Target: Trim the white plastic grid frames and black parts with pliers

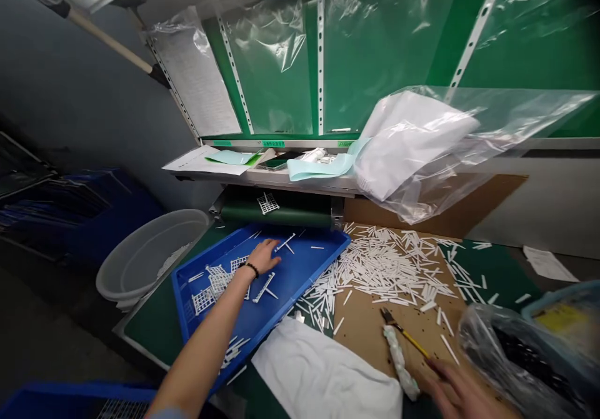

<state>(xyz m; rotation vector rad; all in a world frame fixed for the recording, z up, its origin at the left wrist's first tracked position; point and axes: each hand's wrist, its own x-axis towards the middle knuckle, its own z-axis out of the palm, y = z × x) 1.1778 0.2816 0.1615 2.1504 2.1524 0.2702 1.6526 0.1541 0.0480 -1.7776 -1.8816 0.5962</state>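
Note:
My left hand [263,257], with a dark bead bracelet at its wrist, reaches over the blue tray [293,292]. Its fingers are stretched out beside a white T-shaped plastic piece [285,244]; I see no grip on it. White grid-like plastic frames [218,281] and another T-shaped piece [265,289] lie in the tray around my forearm. At the lower right, my right hand [462,391] is blurred and closed around the yellow handle of a pair of cutting pliers [412,343]. Their other handle is wrapped in white, and the jaws point away from me.
A heap of thin white plastic sticks [387,266] covers the cardboard [360,325]. A white cloth [323,369] lies in front. Behind the tray, a green conveyor belt [300,212] carries one white frame. A translucent tub [145,253] stands left, a plastic bag [510,350] right.

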